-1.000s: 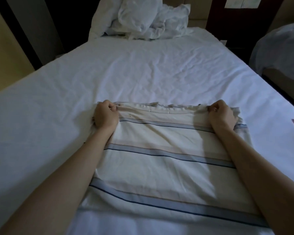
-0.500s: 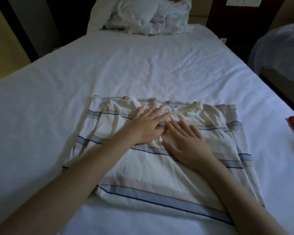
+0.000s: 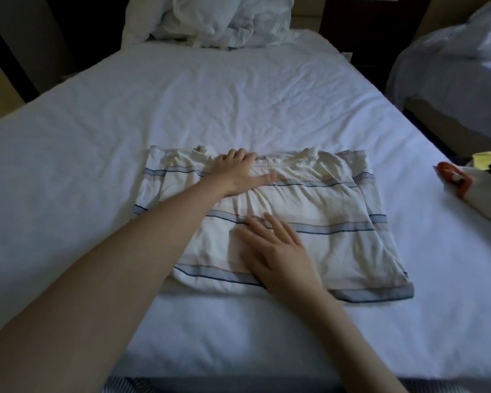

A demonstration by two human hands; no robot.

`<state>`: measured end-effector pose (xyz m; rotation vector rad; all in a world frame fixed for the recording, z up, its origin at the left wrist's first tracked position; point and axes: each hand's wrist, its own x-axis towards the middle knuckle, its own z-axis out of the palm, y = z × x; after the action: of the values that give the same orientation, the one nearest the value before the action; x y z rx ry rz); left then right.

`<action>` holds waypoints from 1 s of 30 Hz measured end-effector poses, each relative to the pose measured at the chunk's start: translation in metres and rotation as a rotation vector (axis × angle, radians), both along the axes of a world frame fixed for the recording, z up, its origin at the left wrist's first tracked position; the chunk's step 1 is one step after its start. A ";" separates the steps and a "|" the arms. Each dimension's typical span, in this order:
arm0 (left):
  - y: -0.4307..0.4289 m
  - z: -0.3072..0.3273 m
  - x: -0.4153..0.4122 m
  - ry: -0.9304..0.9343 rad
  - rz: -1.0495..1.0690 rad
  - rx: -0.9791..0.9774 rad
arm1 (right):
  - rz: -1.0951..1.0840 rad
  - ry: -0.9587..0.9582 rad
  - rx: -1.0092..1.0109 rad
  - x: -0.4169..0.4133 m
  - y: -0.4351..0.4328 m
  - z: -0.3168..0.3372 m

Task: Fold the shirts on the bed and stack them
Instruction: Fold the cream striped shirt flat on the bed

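Fingers: straight and spread on both hands, gripping nothing.
Left hand (image 3: pixel 236 174): flat on the far edge of the striped shirt (image 3: pixel 338 205), by the neckline seam.
Right hand (image 3: pixel 278 251): flat on the near half, palm down on the cloth.
Shirt: lies in the middle of the bed (image 3: pixel 238 95), doubled into a rough rectangle, with wrinkles between my hands.
Done: I judge the first folds made; this looks like smoothing.
Left: probably one more fold to bring it down to size, then placing it.
Stack: none in view.
Other clothes (image 3: pixel 476 194): a loose bundle at the bed's right edge, well apart, seemingly unfolded.
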<state>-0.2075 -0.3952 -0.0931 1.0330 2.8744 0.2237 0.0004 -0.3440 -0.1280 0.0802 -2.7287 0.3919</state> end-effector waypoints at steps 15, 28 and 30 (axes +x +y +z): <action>-0.036 0.046 0.092 -0.217 -0.002 -0.102 | -0.751 0.232 -2.053 0.057 -0.082 0.055; -0.054 0.088 0.116 -1.089 0.416 0.996 | -0.452 0.003 -2.209 0.025 -0.054 0.085; -0.060 0.106 0.113 -1.141 0.402 1.106 | -0.446 0.068 -2.124 0.021 -0.036 0.101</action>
<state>-0.0941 -0.4556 0.0126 0.1161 1.6895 1.8117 0.0219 -0.3799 -0.0268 -0.9236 -0.9461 2.4780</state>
